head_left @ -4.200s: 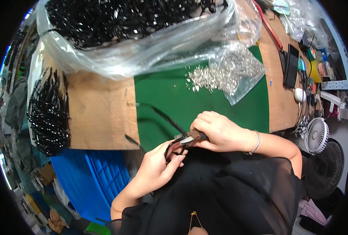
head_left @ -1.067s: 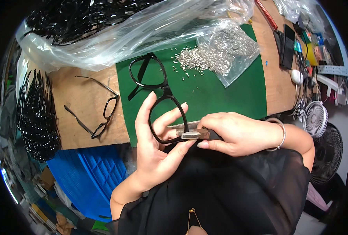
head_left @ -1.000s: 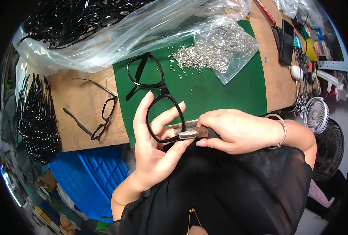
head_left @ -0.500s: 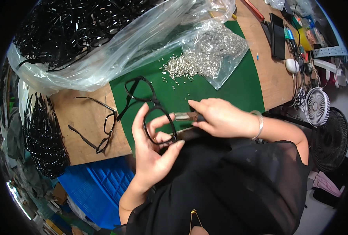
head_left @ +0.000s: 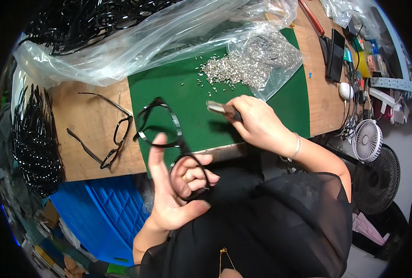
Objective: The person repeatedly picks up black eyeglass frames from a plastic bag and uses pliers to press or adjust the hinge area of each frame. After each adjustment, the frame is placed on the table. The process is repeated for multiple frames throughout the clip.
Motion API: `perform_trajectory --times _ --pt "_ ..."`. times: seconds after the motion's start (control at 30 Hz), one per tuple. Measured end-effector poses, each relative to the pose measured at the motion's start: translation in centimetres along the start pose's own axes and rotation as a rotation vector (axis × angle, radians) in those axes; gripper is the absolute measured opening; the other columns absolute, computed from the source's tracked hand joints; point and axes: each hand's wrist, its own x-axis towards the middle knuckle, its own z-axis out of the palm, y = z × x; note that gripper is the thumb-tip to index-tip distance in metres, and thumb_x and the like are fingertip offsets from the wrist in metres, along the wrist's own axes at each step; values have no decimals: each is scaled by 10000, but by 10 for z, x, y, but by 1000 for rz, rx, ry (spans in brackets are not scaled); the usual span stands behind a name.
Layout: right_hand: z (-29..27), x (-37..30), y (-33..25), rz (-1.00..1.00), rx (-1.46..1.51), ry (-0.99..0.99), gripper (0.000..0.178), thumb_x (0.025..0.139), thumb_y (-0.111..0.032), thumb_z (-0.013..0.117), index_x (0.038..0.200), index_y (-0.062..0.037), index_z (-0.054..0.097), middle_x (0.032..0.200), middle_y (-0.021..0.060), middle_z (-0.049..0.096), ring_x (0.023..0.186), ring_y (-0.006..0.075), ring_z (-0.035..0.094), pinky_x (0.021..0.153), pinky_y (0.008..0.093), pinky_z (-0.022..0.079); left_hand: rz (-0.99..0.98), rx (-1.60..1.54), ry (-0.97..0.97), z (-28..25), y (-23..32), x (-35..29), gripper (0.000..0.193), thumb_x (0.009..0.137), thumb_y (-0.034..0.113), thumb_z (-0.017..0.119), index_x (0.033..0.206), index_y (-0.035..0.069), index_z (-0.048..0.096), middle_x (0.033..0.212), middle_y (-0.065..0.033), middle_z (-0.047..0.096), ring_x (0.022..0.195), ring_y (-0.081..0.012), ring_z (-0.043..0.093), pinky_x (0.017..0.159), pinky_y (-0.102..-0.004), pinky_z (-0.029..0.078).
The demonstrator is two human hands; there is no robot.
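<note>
A black eyeglass frame (head_left: 182,144) is in my left hand (head_left: 169,199), tilted, its fingers around and behind the lower rim, close to my body. In my right hand (head_left: 264,125) is a pair of pliers (head_left: 222,109) with worn metal jaws, pointing left over the green mat (head_left: 192,116). The pliers' jaws are apart from the frame; whether anything tiny sits in them I cannot tell. Beyond the pliers lies a pile of small silver metal pieces (head_left: 220,72), spilling from a clear plastic bag (head_left: 273,60).
Another black eyeglass frame (head_left: 118,150) lies on the wooden table (head_left: 80,160) to the left, beside a bundle of thin black pieces (head_left: 34,143). A large plastic bag (head_left: 94,65) of black frames fills the far left. A phone (head_left: 335,55) and a small white fan (head_left: 367,140) are at right.
My right hand has drawn the pliers up and away from the eyeglass frame. My left hand has lowered the frame toward me and turned it. The whole view has shifted slightly.
</note>
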Motion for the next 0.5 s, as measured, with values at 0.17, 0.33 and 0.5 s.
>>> perform_trajectory --times 0.17,0.33,0.5 --pt "17 16 9 -52 -122 61 198 670 -76 624 810 -30 491 756 114 518 759 284 531 653 379 406 -227 -188 107 7 0 1 207 906 174 460 1034 57 347 1034 -178 511 887 -223 578 823 -364 471" --pt "17 20 7 -70 -139 6 195 670 -34 633 811 -30 498 763 115 506 779 294 514 665 373 387 -174 155 245 10 -17 -4 134 918 110 429 976 10 362 916 -151 562 741 -160 586 700 -271 475" --pt "-1 11 -13 -43 85 38 141 695 -56 586 810 -31 510 740 121 512 735 301 516 643 382 398 -20 320 231 14 -28 5 406 870 -21 465 1234 -48 289 993 -160 564 749 -146 596 705 -242 484"
